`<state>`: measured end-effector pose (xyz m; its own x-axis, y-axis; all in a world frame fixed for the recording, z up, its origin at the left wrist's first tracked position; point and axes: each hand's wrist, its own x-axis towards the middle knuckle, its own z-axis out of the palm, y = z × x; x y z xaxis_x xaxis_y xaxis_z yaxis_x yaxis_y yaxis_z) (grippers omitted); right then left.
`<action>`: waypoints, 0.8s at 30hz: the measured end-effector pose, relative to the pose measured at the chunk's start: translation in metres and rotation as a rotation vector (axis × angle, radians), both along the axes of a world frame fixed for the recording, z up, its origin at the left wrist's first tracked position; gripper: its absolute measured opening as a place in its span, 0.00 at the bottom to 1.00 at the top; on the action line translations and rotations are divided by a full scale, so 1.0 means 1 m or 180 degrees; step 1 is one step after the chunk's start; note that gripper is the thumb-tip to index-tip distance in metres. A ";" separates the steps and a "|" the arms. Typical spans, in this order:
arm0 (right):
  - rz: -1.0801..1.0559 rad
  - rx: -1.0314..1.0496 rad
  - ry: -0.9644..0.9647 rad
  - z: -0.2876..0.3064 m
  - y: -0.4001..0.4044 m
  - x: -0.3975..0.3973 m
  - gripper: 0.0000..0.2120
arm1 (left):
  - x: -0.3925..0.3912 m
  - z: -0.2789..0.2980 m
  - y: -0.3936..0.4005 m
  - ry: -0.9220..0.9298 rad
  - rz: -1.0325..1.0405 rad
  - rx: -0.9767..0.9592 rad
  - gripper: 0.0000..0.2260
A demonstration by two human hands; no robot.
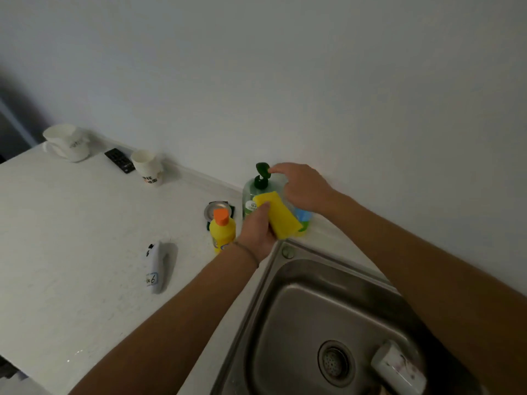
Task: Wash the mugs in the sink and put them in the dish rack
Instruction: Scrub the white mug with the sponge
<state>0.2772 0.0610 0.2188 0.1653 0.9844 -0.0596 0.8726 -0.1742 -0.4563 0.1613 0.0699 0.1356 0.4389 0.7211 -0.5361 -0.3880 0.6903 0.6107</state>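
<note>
Sponge gripped in left hand; right hand fingertips press soap pump beside yellow bottle.

A mug lies in the sink, right of the drain. The desk lies left; a pump bottle stands behind the sink, a bottle just left.

Two bare forearms, no sleeves in view. Left hand has a thin dark band at the wrist (bracelet or hair tie, can't tell). Right hand bare, no rings or watch visible.
</note>
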 end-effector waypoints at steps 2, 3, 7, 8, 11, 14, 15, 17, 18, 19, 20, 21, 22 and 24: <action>0.0307 -0.0227 -0.0202 0.005 0.017 0.002 0.30 | 0.000 0.006 0.012 -0.0002 0.0207 -0.0070 0.19; 0.0429 -0.0349 -0.0292 0.006 0.023 0.002 0.30 | -0.001 0.008 0.017 -0.0041 0.0282 -0.0072 0.19; 0.0621 -0.0641 -0.0585 0.002 0.041 0.008 0.30 | -0.001 0.012 0.029 -0.0330 0.0495 -0.0265 0.19; 0.0637 -0.0665 -0.0619 0.000 0.044 0.010 0.30 | 0.001 0.013 0.032 -0.0392 0.0536 -0.0310 0.20; 0.0564 -0.0634 -0.0608 -0.003 0.049 0.016 0.31 | 0.007 0.017 0.038 -0.0596 0.0701 -0.0512 0.21; 0.0453 -0.0469 -0.0479 -0.004 0.052 0.021 0.32 | 0.012 0.019 0.041 -0.0831 0.0842 -0.0726 0.23; 0.0431 -0.0416 -0.0427 -0.004 0.054 0.023 0.32 | 0.013 0.021 0.040 -0.0903 0.0859 -0.0753 0.23; 0.0415 -0.0358 -0.0355 -0.005 0.057 0.026 0.32 | 0.014 0.024 0.041 -0.1061 0.0869 -0.0804 0.25; 0.0426 -0.0356 -0.0375 -0.005 0.059 0.028 0.32 | 0.014 0.024 0.042 -0.1137 0.0873 -0.0817 0.25; 0.0443 -0.0364 -0.0420 -0.006 0.061 0.028 0.32 | 0.014 0.025 0.042 -0.1172 0.0889 -0.0819 0.26; 0.0463 -0.0368 -0.0474 -0.007 0.062 0.029 0.32 | 0.013 0.026 0.042 -0.1198 0.0890 -0.0815 0.26; 0.0461 -0.0378 -0.0511 -0.008 0.063 0.029 0.32 | 0.014 0.026 0.042 -0.1218 0.0875 -0.0815 0.26; 0.0449 -0.0390 -0.0539 -0.009 0.064 0.029 0.31 | 0.014 0.026 0.043 -0.1229 0.0871 -0.0821 0.26; 0.0411 -0.0414 -0.0588 -0.012 0.063 0.028 0.30 | 0.014 0.024 0.042 -0.1210 0.0878 -0.0844 0.25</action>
